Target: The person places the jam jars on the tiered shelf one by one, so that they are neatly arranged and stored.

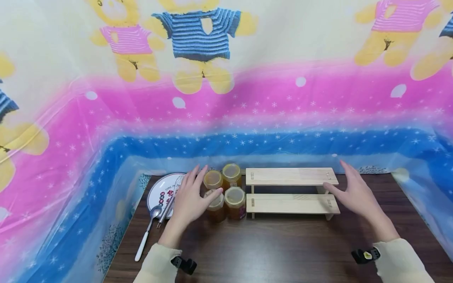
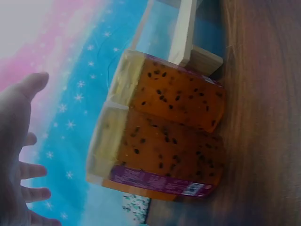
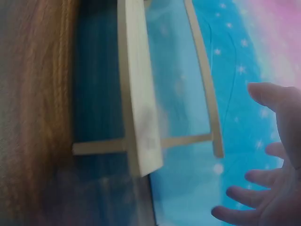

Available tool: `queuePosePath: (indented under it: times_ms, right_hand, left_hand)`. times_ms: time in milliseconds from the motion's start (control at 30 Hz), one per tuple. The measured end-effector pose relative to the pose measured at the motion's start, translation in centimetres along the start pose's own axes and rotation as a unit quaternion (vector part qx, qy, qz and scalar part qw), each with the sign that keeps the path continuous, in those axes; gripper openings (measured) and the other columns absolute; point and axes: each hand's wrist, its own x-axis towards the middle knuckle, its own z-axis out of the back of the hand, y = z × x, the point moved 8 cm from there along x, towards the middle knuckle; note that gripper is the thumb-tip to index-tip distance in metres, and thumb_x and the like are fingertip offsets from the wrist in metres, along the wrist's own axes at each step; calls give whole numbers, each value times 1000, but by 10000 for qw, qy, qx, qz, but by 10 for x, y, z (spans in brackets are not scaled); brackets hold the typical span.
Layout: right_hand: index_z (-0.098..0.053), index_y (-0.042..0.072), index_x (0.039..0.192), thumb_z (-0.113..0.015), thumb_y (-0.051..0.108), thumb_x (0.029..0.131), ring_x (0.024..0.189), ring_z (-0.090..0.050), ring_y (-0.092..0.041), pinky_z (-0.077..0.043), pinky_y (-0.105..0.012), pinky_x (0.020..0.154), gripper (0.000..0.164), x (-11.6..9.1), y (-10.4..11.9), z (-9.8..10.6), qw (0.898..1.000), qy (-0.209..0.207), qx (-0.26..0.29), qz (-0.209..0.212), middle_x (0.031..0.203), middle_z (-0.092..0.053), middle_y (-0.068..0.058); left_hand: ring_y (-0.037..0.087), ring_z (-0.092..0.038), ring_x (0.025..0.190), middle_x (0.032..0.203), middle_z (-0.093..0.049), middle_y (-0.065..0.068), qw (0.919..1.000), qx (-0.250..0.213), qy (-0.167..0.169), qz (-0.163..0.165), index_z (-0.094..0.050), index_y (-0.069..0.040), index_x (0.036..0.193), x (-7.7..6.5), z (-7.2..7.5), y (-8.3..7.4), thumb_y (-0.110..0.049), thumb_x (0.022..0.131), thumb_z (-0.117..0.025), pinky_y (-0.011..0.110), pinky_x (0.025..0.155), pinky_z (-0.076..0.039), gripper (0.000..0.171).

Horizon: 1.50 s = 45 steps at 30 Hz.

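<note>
My left hand [image 1: 192,196] hovers with spread fingers over the left side of several amber jars [image 1: 235,202], its thumb overlapping the front-left one in the head view. The left wrist view shows dark seeds in a jar [image 2: 164,146], a pale lid and a purple label, with the left hand [image 2: 16,155] apart from it. My right hand [image 1: 357,192] is held at the right end of a two-tier wooden rack [image 1: 291,204], thumb near the upper board. In the right wrist view, the right hand [image 3: 268,165] has extended fingers and holds nothing; the rack [image 3: 141,94] stands beside it.
Left of the jars, a white plate [image 1: 159,192] with red print carries a whisk [image 1: 170,204] partly behind the left hand. A white-handled spoon [image 1: 143,243] leans on its rim. The dark wooden table [image 1: 276,247] meets a patterned cloth [image 1: 247,141] behind.
</note>
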Motion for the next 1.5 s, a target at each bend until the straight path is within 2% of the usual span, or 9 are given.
queuePosePath:
  times_ms: [133, 233, 433, 600, 733, 867, 1067, 1267, 1500]
  right_hand:
    - [-8, 0, 165, -66, 56, 98, 139, -29, -63, -30, -81, 99, 105, -8, -24, -5, 9989, 106, 279, -369, 161, -21, -39]
    - [-8, -5, 163, -63, 56, 100, 133, -37, -64, -37, -78, 97, 103, -13, -44, -15, 9950, 309, 569, -767, 157, -24, -42]
    - [-11, -9, 161, -55, 60, 102, 115, -61, -51, -55, -59, 89, 101, -29, -78, -46, 9743, 982, 1293, -1561, 150, -34, -42]
    - [-19, -12, 158, -56, 53, 105, 123, -59, -47, -61, -43, 87, 92, -38, -82, -67, 9512, 1370, 2260, -1595, 146, -40, -43]
    - [-25, -13, 157, -58, 46, 106, 125, -58, -42, -60, -43, 90, 84, -40, -78, -75, 9416, 1447, 2600, -1579, 145, -42, -42]
    - [-25, -15, 155, -58, 38, 107, 119, -61, -36, -60, -42, 88, 79, -39, -76, -78, 9365, 1441, 2765, -1605, 141, -46, -41]
    - [-21, -15, 156, -56, 23, 108, 112, -65, -30, -61, -37, 86, 71, -40, -80, -82, 9277, 1436, 2936, -1804, 140, -45, -40]
    - [-21, -16, 156, -55, 18, 106, 109, -66, -25, -60, -35, 85, 69, -39, -80, -83, 9273, 1414, 2963, -1800, 141, -47, -40]
    - [-22, -15, 156, -56, 19, 107, 110, -65, -22, -59, -34, 87, 69, -38, -82, -81, 9275, 1415, 2973, -1772, 142, -47, -38]
  left_hand:
    - [39, -29, 151, 168, -31, 7, 9988, -431, -210, 77, -32, -28, 164, -8, -2, 7, -77, 90, -59, 72, 114, -27, 93]
    - [36, -33, 150, 166, -34, 5, 9958, -845, -334, 115, -30, -32, 164, -15, -6, 12, -72, 90, -65, 69, 115, -28, 92]
    - [33, -36, 148, 165, -36, 6, 9879, -1477, -293, 380, -21, -41, 164, -28, -27, 22, -70, 84, -73, 64, 116, -32, 100]
    - [33, -35, 149, 165, -34, 6, 9799, -1840, -241, 737, -22, -38, 165, -40, -42, 32, -70, 79, -79, 64, 115, -33, 108]
    - [31, -39, 147, 162, -40, 8, 9696, -2279, -172, 877, -22, -34, 165, -46, -55, 38, -63, 76, -86, 59, 116, -35, 113]
    - [28, -42, 145, 157, -44, 11, 9524, -2900, -18, 939, -22, -28, 165, -50, -70, 44, -46, 76, -93, 51, 117, -38, 115]
    - [28, -43, 144, 153, -47, 12, 9328, -3546, 95, 638, -29, -11, 161, -50, -86, 46, -17, 75, -96, 47, 118, -35, 109]
    - [31, -49, 137, 145, -53, 13, 9220, -3816, 42, 657, -35, -13, 157, -52, -91, 48, -13, 77, -94, 54, 114, -39, 100]
    - [31, -51, 134, 145, -52, 12, 9098, -4048, -54, 919, -37, -15, 153, -49, -96, 53, -11, 78, -93, 57, 113, -41, 93]
